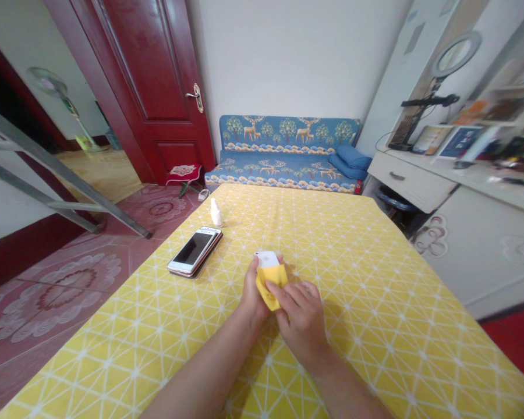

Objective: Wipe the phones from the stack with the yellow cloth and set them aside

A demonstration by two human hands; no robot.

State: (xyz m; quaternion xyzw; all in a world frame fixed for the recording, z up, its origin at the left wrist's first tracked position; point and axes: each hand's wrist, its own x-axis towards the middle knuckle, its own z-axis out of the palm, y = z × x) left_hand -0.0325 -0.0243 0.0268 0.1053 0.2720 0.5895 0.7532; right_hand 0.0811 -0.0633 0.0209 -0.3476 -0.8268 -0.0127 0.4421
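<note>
A white smartphone (268, 259) lies in my left hand (252, 291), its back facing up and the camera at its top left corner. My left fingers and thumb wrap round its sides. Over the phone's lower part is a yellow cloth (271, 279), which hides that end. My right hand (302, 317) presses the cloth against the phone with its fingers bent. Left of my hands, a white phone (195, 248) with a dark screen rests on top of another flat device on the table. Behind it stands a small white bottle (216, 213).
The table wears a yellow cloth with white lines (353, 279). Beyond its far edge is a blue patterned sofa (283, 157). A white cabinet (413, 177) with a ring light (456, 55) stands to the right. At left are a metal ladder (82, 174), a small stool (186, 174) and a red door (151, 70).
</note>
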